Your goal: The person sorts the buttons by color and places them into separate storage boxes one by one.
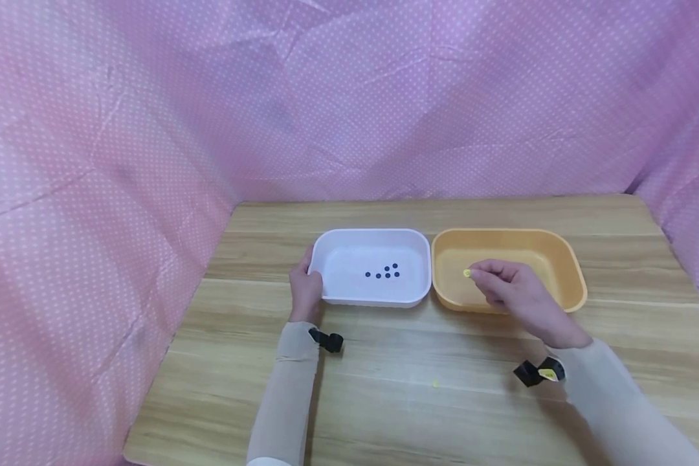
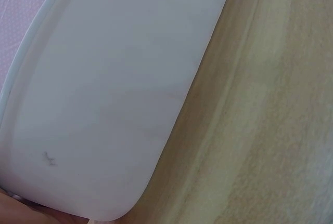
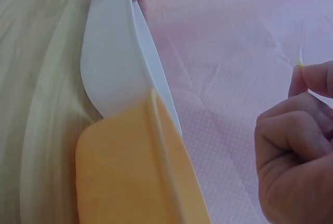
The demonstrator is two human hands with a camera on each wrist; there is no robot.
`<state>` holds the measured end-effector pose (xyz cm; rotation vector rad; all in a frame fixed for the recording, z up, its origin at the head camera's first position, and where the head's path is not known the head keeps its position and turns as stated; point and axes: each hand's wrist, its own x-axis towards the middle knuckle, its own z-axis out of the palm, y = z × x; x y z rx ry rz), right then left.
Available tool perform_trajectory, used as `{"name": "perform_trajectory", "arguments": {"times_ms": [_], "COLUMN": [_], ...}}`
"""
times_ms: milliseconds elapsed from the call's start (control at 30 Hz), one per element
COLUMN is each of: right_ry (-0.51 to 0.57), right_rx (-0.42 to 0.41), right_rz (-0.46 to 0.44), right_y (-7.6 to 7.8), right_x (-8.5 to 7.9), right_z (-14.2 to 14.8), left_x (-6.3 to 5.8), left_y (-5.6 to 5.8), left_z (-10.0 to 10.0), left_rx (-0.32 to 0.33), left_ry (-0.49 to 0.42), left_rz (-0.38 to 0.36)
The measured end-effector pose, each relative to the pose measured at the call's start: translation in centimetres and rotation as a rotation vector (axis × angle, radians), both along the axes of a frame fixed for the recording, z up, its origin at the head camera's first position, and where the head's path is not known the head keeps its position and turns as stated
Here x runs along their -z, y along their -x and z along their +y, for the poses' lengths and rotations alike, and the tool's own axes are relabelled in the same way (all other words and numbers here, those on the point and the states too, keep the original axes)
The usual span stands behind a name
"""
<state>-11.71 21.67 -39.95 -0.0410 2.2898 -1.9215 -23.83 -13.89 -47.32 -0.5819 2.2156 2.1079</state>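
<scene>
A white plastic basin [image 1: 340, 294] holds several small dark round pieces [image 1: 387, 275] on its floor. At its left end my left hand [image 1: 306, 288] grips the wall; in the left wrist view only a bit of that hand [image 2: 23, 211] shows beside the basin's outer wall [image 2: 114, 89]. My right hand [image 1: 515, 288] is above the orange basin [image 1: 573, 285], pinching a small yellow round piece [image 1: 467, 273] between thumb and forefinger. The right wrist view shows the other fingers of this hand [image 3: 296, 146] curled in, with a sliver of the yellow piece [image 3: 299, 63] at the fingertips.
Both basins stand side by side on a wood-grain table [image 1: 256, 252]. Another small yellow piece [image 1: 435, 384] lies on the tabletop nearer to me. Pink dotted cloth [image 1: 349, 129] hangs behind and at both sides. Each wrist carries a black strapped device [image 1: 329, 342].
</scene>
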Motion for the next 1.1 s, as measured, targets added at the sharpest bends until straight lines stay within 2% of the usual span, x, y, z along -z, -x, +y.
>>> {"name": "perform_trajectory", "arguments": {"times_ms": [100, 267, 400, 500, 633, 700, 833, 967, 1100], "right_ry": [-0.013, -0.108, -0.313, -0.482, -0.639, -0.695, -0.733, -0.755, -0.758], "right_rx": [0.023, 0.060, 0.036, 0.009, -0.045, -0.082, -0.139, -0.160, -0.165], "right_rz": [-0.024, -0.099, -0.113, -0.083, -0.089, -0.125, -0.160, -0.117, -0.117], "right_y": [0.3, 1.2, 2.1, 2.8, 3.3, 3.4, 3.3, 3.2, 3.2], "right_x": [-0.1, -0.7, -0.7, -0.1, 1.3, 1.9, 2.8, 3.3, 3.7], "right_z": [0.5, 2.0, 3.4, 4.1, 4.7, 4.8, 5.0, 5.0, 5.1], "left_x": [0.0, 0.0, -0.1, -0.1, -0.1, -0.1, -0.2, -0.3, -0.3], "left_y": [0.0, 0.0, 0.1, 0.1, 0.1, 0.1, 0.1, 0.0, 0.0], "left_z": [0.0, 0.0, 0.0, 0.1, 0.0, 0.0, 0.0, 0.1, 0.1], "left_rx": [0.000, -0.003, -0.012, -0.013, -0.003, 0.004, 0.004, 0.003, 0.010], "left_ry": [0.000, -0.013, -0.020, -0.032, -0.020, -0.008, -0.017, -0.031, -0.009], "left_rz": [0.001, 0.000, -0.010, -0.015, -0.025, -0.029, -0.024, -0.025, -0.031]}}
